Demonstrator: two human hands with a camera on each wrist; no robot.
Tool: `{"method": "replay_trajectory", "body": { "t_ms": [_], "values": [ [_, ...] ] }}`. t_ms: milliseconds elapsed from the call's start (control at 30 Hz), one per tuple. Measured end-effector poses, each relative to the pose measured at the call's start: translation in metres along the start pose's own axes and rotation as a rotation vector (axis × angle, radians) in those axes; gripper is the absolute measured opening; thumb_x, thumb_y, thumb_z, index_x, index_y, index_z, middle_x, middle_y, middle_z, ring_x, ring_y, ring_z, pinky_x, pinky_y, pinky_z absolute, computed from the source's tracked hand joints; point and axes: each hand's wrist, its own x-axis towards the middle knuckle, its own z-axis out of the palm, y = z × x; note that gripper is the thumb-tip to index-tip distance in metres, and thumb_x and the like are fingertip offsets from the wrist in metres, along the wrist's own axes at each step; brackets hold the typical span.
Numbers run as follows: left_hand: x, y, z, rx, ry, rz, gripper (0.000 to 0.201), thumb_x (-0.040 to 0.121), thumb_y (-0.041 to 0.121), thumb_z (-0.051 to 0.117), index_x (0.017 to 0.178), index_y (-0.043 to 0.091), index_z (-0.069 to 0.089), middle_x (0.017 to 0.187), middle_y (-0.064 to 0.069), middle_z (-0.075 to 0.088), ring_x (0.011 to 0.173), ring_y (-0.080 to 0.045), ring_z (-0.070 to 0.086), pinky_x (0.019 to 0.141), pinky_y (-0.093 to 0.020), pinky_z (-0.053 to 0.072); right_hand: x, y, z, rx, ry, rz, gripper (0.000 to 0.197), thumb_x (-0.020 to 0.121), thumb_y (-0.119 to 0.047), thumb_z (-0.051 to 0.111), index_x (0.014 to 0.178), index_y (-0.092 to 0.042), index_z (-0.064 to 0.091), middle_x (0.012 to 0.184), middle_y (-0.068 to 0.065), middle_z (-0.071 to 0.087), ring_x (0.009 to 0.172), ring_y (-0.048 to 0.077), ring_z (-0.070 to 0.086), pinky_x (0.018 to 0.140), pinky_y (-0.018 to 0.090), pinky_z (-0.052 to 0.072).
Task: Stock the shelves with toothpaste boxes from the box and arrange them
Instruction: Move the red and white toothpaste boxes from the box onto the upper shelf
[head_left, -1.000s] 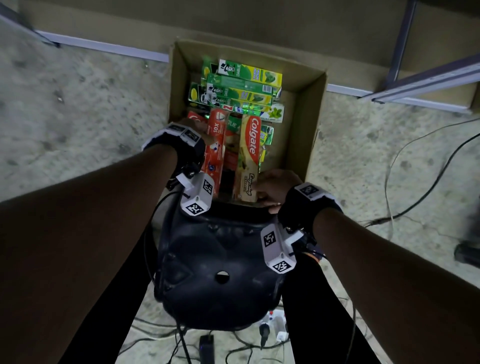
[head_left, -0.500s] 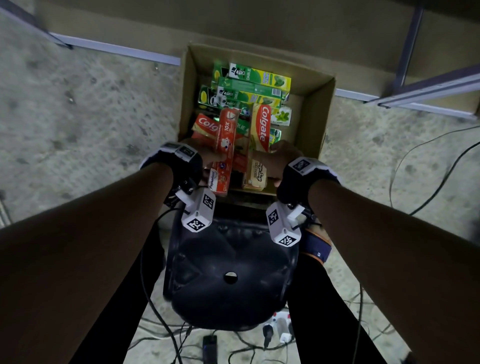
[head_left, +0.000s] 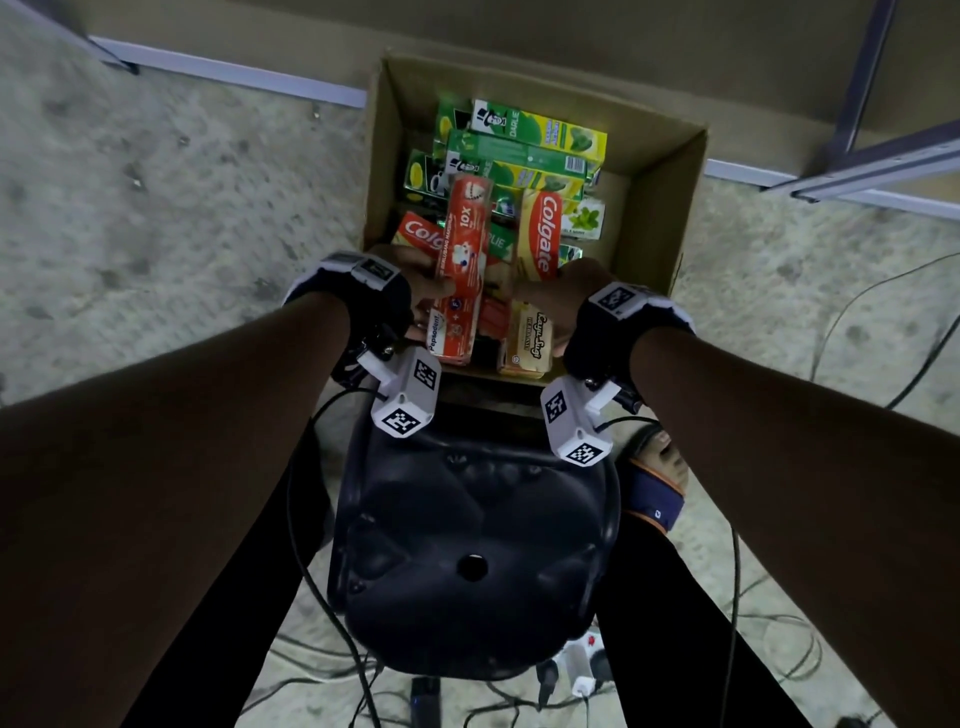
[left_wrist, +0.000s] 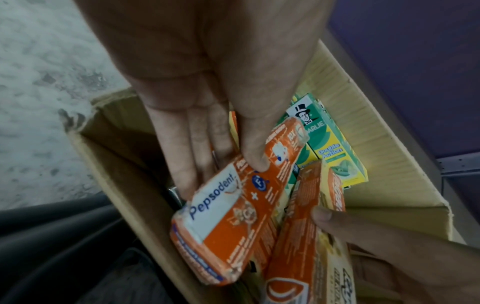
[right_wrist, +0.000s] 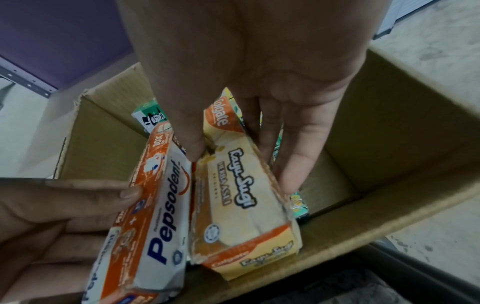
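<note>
Stocking had barely begun: the left hand pinched a Pepsodent box, the right hand a Colgate box, above the near end of the still-full carton.

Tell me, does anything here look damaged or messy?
Yes. The red Pepsodent box in the left hand looks scuffed and crumpled at its near end. The green Darlie boxes lie criss-crossed in the cardboard box, not neatly stacked.

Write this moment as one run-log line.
left hand: holds Pepsodent box | right hand: holds Colgate box | both over cardboard box | shelving: pending
</note>
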Motion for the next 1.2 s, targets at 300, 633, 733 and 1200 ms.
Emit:
{"method": "replay_trajectory", "body": {
  "t_ms": [300, 633, 733, 1200],
  "values": [
    [-0.015, -0.020, -0.012, -0.085, -0.058, 0.093, 0.033, 0.057, 0.023, 0.090, 0.086, 0.029, 0.077, 0.092, -0.009, 0.076, 0.081, -0.032, 0.074, 0.064, -0.049, 0.059, -0.033, 0.002, -0.008, 0.022, -0.041, 0.062, 0.053, 0.045, -0.060, 0.072, 0.068, -0.013, 0.060, 0.072, 0.013, 0.060, 0.070, 0.033, 0.068, 0.068, 0.066, 0.056],
    [-0.130, -0.024, -0.009, -0.133, -0.005, 0.130, 0.022, 0.070, 0.019, 0.085, 0.076, 0.038, 0.077, 0.082, -0.002, 0.077, 0.072, -0.023, 0.075, 0.053, -0.034, 0.058, -0.150, -0.001, -0.040, 0.117, -0.035, 0.035, 0.048, 0.066, -0.039, 0.077, 0.108, -0.018, 0.065, 0.104, 0.013, 0.071, 0.097, 0.035, 0.068, 0.074, 0.059, 0.059],
    [-0.165, -0.023, -0.010, -0.129, 0.003, 0.146, 0.020, 0.074, 0.020, 0.084, 0.085, 0.034, 0.076, 0.084, -0.003, 0.077, 0.075, -0.023, 0.075, 0.057, -0.035, 0.059, -0.184, -0.001, -0.048, 0.176, -0.016, 0.033, 0.051, 0.068, -0.034, 0.081, 0.114, -0.020, 0.063, 0.105, 0.010, 0.069, 0.098, 0.034, 0.067, 0.078, 0.057, 0.059],
    [-0.376, 0.015, -0.009, -0.288, 0.032, 0.387, 0.038, 0.086, 0.008, 0.072, 0.123, 0.009, 0.067, 0.104, -0.015, 0.073, 0.094, -0.029, 0.072, 0.081, -0.045, 0.059, -0.368, -0.040, -0.103, 0.265, 0.017, -0.096, 0.053, 0.076, -0.029, 0.080, 0.121, -0.030, 0.052, 0.111, -0.007, 0.066, 0.102, 0.019, 0.065, 0.082, 0.046, 0.059]
  ]
}}
